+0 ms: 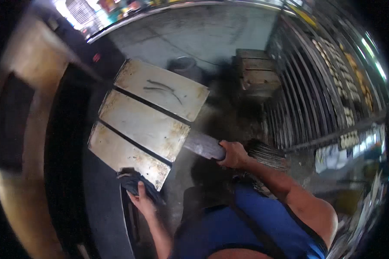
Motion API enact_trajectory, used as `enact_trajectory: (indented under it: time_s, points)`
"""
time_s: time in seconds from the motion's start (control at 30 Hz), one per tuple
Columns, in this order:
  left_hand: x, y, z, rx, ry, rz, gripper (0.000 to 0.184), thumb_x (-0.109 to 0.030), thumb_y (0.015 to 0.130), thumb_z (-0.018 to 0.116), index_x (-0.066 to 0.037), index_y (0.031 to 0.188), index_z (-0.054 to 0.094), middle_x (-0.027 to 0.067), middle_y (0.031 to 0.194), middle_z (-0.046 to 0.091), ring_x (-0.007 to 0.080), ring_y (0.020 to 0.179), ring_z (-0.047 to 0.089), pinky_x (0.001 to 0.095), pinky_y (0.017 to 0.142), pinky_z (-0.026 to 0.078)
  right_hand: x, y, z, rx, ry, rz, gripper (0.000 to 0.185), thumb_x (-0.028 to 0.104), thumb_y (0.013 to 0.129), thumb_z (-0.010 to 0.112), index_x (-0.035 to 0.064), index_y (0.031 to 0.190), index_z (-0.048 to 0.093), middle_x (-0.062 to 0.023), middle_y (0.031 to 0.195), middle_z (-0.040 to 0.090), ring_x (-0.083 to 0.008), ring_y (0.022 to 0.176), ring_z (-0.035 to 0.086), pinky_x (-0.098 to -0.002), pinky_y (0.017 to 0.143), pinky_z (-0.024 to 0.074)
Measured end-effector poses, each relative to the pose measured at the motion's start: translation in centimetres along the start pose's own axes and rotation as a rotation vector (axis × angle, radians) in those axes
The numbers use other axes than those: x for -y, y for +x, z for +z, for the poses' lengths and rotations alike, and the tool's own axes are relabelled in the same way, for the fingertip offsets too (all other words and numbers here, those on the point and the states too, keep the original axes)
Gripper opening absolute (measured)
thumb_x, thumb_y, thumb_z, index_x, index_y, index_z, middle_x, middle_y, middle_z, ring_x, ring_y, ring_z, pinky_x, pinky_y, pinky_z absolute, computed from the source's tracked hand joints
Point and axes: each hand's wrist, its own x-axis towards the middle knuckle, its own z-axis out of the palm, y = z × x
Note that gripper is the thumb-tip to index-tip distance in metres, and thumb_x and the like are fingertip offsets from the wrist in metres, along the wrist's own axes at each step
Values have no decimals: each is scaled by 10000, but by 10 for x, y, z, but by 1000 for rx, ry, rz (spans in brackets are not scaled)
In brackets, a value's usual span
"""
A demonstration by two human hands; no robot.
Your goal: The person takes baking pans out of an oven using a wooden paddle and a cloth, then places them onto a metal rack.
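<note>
Three pale metal sheets with browned edges lie side by side: a far sheet (132, 77), a middle sheet (145, 123) and a near sheet (125, 151). Thin dark curved marks or strips show on the far one. My right hand (233, 154) is wrapped round the end of a flat grey wooden handle (204, 146), which reaches to the middle sheet's right edge; what lies beneath the sheet is hidden. My left hand (141, 202) holds a dark cloth (138, 181) against the near sheet's lower left corner.
A dark open oven-like cavity (69, 151) with a tan metal front stands at the left. At the right, a tall rack (298, 90) has rows of pale dough-like pieces at its far side. A wooden crate (258, 71) and a dark bucket (183, 64) stand on the floor.
</note>
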Motion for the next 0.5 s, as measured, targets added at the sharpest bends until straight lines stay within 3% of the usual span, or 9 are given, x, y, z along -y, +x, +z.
enact_trajectory:
  time_s: [0.03,0.07,0.13,0.27,0.3,0.33,0.37,0.5]
  points:
    - [-9,21,-4,41,89,-57,561,-174,875,719,18,1335,462,96,1055,628,182,856,586,332,733,495,20,-5,1,34,9,105,711,342,628,800,43,1224,552,-211,1010,678,-404,963,649,-471,848,517]
    - [12,-18,-1,23,144,-96,589,-201,866,736,23,1333,456,93,1019,633,177,818,580,328,718,493,-8,-32,-9,87,-10,149,733,299,655,783,70,1297,516,-202,1049,683,-422,985,646,-482,875,521]
    - [41,21,-18,182,156,56,548,-288,866,735,27,1259,519,92,1005,640,167,822,581,313,729,484,1,-48,12,9,-23,203,738,300,647,783,89,1303,516,-200,1050,684,-421,974,650,-482,873,526]
    - [46,56,-25,333,84,-23,458,-270,869,716,-12,1211,552,91,1038,639,196,875,589,352,808,481,30,-84,29,-212,-23,221,782,310,622,793,100,1317,501,-199,1047,686,-423,947,659,-470,867,541]
    - [56,66,-30,391,20,-15,438,-197,882,694,-15,1250,539,70,1087,622,168,916,583,327,820,482,42,-102,34,-249,-4,227,782,310,622,793,100,1317,501,-199,1047,686,-423,947,659,-470,867,541]
    - [51,64,-21,441,-50,-34,433,-125,895,672,-18,1289,525,49,1135,605,141,956,577,301,832,482,49,-110,39,-264,-69,300,771,317,627,798,72,1300,511,-203,1041,685,-414,947,662,-462,871,542]
    - [38,63,-22,560,18,4,438,-145,894,676,-26,1284,516,43,1104,600,137,950,564,307,851,469,58,-117,45,-283,-134,375,763,325,631,803,45,1282,521,-206,1036,684,-404,946,664,-454,876,543]
    - [27,109,-37,705,62,46,400,-137,887,675,-45,1243,519,28,1080,582,140,945,550,312,849,461,100,-132,85,-542,-147,371,700,334,611,847,-37,1139,576,-247,946,657,-405,949,643,-483,827,524]
